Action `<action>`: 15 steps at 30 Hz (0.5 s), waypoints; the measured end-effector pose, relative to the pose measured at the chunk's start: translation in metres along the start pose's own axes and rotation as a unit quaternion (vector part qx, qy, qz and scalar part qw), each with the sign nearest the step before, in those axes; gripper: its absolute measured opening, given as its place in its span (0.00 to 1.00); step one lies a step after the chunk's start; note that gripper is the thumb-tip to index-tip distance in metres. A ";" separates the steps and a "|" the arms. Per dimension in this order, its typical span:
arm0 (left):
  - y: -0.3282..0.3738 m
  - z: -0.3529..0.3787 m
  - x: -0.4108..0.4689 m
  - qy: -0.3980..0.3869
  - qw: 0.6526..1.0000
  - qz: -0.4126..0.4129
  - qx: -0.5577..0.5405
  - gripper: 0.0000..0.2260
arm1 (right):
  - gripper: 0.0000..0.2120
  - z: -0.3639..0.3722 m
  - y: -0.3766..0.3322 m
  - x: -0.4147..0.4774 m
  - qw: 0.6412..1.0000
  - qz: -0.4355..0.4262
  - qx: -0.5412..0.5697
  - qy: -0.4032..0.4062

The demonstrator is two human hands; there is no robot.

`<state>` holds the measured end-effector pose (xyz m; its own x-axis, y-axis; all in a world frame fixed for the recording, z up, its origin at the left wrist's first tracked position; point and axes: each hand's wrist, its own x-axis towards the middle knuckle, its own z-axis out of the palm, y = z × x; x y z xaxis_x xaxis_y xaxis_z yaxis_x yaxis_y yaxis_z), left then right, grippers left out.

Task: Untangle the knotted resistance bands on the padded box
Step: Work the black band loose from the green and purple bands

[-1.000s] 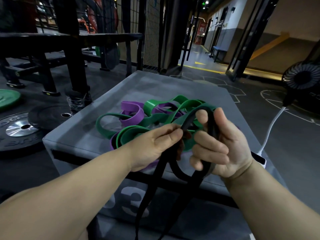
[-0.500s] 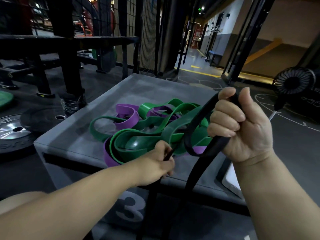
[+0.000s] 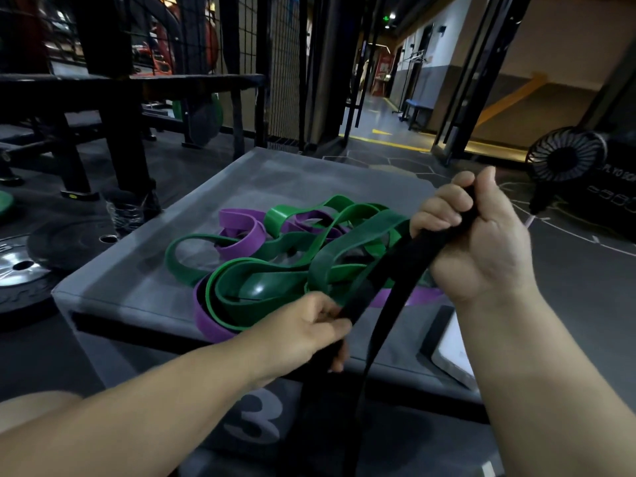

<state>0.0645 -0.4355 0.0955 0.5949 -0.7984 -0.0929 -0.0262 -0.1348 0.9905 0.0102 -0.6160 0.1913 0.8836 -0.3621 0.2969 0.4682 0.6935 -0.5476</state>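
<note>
A tangle of green bands (image 3: pixel 275 277) and purple bands (image 3: pixel 241 228) lies on the grey padded box (image 3: pixel 309 180). A black band (image 3: pixel 406 266) runs from my raised right hand (image 3: pixel 478 242) down over the box's front edge. My right hand grips its upper loop in a fist above the pile's right side. My left hand (image 3: pixel 309 328) grips one strand of the same black band lower down, at the box's near edge. A dark green band crosses behind the black one between my hands.
Weight plates (image 3: pixel 20 270) lie on the floor at the left, beside a black rack and bench (image 3: pixel 113 108). A black fan (image 3: pixel 564 160) stands at the right. A white card (image 3: pixel 451 346) sits on the box's right side. Open floor lies to the right.
My right hand has lifted the black band up and to the right, away from the pile. My left hand has slid down the strand to the box's near edge. The band now stretches between them.
</note>
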 end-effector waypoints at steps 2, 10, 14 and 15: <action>-0.004 -0.005 0.000 -0.060 0.996 -0.033 0.056 0.08 | 0.16 0.000 0.001 0.001 0.999 -0.021 -0.021 0.030; -0.014 -0.016 0.000 -0.118 0.959 -0.139 0.216 0.05 | 0.15 -0.001 -0.010 0.002 0.996 -0.048 -0.043 0.064; 0.001 -0.013 -0.002 -0.034 0.988 -0.046 0.146 0.08 | 0.13 -0.005 0.007 0.001 0.978 -0.051 -0.168 0.109; 0.007 -0.012 -0.003 -0.022 0.993 -0.018 0.115 0.08 | 0.13 -0.007 0.014 0.000 0.972 -0.045 -0.200 0.113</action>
<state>0.0720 -0.4266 0.1037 0.5640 -0.8143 -0.1375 -0.1908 -0.2905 0.9377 0.0166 -0.6109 0.1781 0.7969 -0.5689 0.2033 0.4695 0.3714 -0.8011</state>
